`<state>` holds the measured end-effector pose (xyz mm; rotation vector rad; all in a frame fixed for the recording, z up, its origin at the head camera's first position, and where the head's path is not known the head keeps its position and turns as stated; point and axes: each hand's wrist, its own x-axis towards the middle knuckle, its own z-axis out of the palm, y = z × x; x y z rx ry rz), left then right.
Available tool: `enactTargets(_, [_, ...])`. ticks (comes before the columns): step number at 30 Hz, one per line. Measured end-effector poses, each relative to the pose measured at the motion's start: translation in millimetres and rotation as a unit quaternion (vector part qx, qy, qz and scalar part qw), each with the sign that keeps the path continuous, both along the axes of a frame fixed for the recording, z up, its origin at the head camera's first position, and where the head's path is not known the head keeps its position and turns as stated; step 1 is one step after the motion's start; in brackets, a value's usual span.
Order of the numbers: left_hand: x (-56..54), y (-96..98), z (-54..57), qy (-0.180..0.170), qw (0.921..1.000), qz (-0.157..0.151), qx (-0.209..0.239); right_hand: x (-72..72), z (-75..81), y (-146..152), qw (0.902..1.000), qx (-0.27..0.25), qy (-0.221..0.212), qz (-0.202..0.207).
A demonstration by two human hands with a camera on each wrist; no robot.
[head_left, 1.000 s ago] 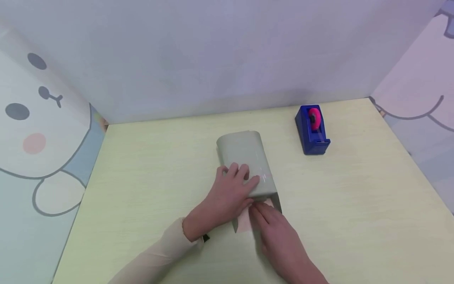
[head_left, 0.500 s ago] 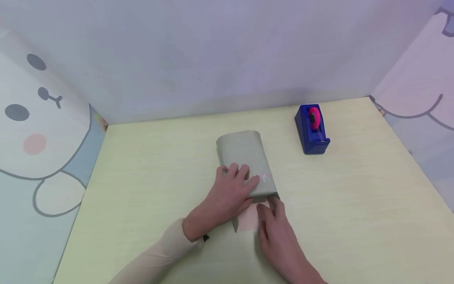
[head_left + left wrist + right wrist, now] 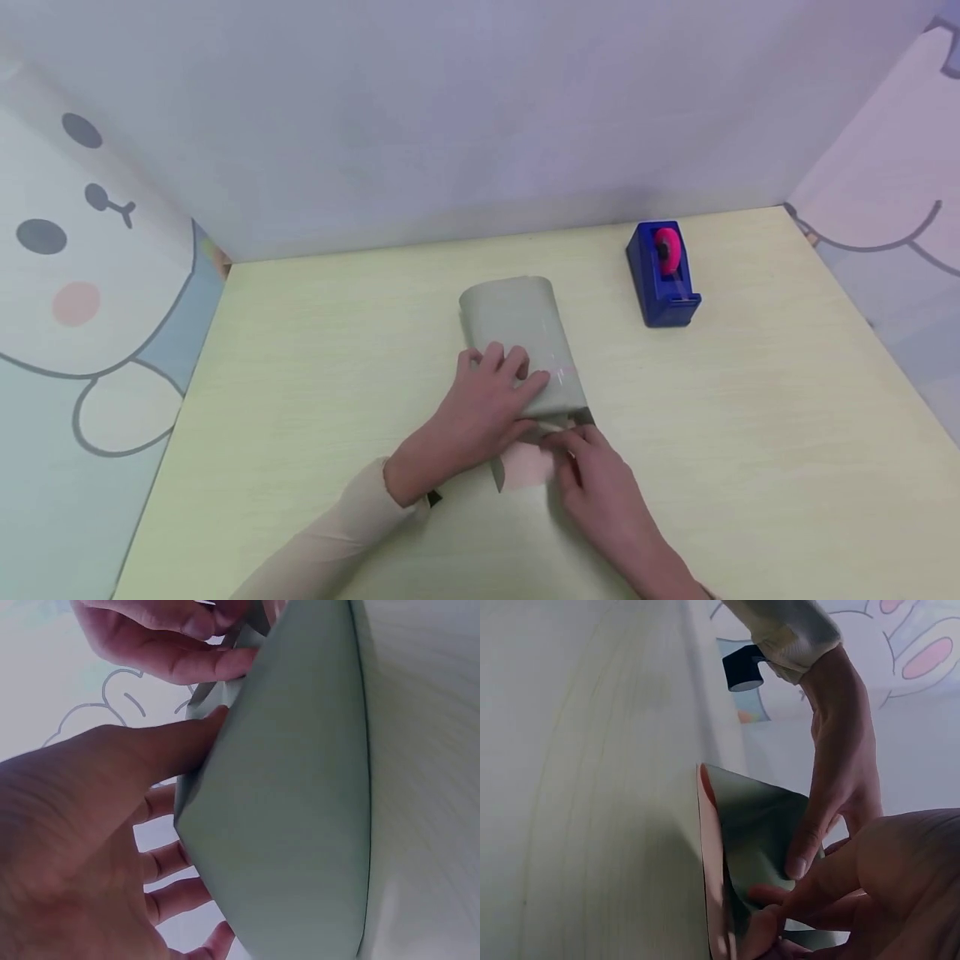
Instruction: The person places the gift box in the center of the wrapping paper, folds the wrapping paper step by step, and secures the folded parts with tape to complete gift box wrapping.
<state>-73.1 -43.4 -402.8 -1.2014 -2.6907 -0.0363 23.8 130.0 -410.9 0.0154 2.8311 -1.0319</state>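
A package [image 3: 513,317] wrapped in grey-green paper lies on the table, its near end unfolded. My left hand [image 3: 483,412] rests on its top with bent, spread fingers, while the thumb holds the paper at the near edge, as the left wrist view also shows. At that end my right hand [image 3: 607,492] pinches the wrapping paper [image 3: 754,817] between curled fingers. A pale pink flap [image 3: 525,467], the paper's inner side, lies flat on the table below. Part of the fold is hidden behind the fingers.
A blue tape dispenser [image 3: 662,279] with a pink core stands at the back right of the table [image 3: 787,400]. A pale wall [image 3: 480,125] rises behind, with cartoon-printed panels at both sides. A dark wrist camera [image 3: 742,669] sits on the left sleeve.
My right hand has drawn back a little from the package's end, spread to its right corner, then come back inward, bringing a paper edge down. The left hand has stayed in place.
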Motion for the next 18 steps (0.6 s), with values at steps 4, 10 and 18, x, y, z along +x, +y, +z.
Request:
enactTargets(4, [0.4, 2.5, -1.9, 0.005, 1.0, 0.005, -0.003, 0.1, 0.5, -2.3, 0.9993, 0.033, -0.019, 0.008])
enactTargets(10, [1.3, 5.0, -3.8, 0.031, 0.9994, 0.008, -0.015, 3.0, -0.5, -5.5, 0.9966, 0.078, 0.027, 0.011])
enactTargets(18, [3.1, 5.4, -4.6, 0.046, 0.9982, 0.011, -0.038, 13.3, -1.9, -8.2, 0.9813, 0.141, 0.098, 0.086])
